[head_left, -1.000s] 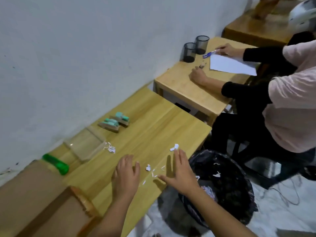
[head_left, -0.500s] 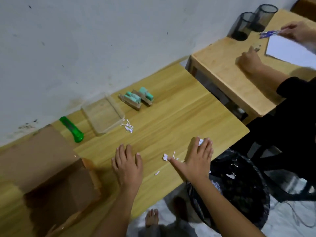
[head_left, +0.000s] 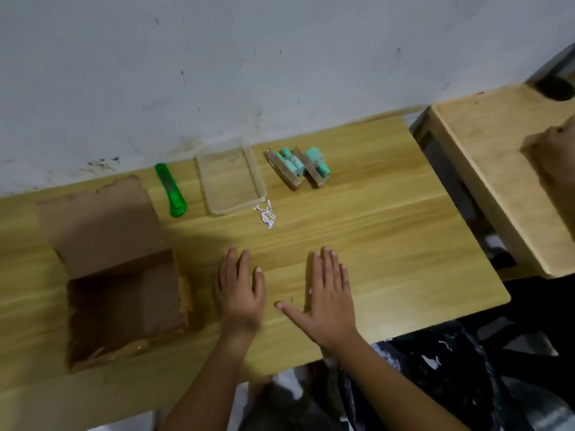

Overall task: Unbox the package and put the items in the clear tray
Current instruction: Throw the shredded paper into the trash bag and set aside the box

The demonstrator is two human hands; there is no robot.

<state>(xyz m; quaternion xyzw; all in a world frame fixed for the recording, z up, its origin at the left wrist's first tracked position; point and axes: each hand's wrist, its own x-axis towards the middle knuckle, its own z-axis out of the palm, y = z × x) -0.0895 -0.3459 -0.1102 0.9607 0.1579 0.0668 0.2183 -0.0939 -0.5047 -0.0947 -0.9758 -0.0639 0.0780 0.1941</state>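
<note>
— Wooden counter (head_left: 373,237) against a scuffed wall (head_left: 280,57). Anything held?
— No. Left hand (head_left: 239,290) and right hand (head_left: 329,300) lie flat, released, near the front edge.
— The clear tray (head_left: 238,209)?
— Back edge, beside two teal items (head_left: 295,166), possibly clips.

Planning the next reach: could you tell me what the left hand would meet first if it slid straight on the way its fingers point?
Probably the near rim of the clear tray: the left hand lies flat on the wooden table, fingers aimed roughly at it. The paper scraps sit just right of that line.
</note>
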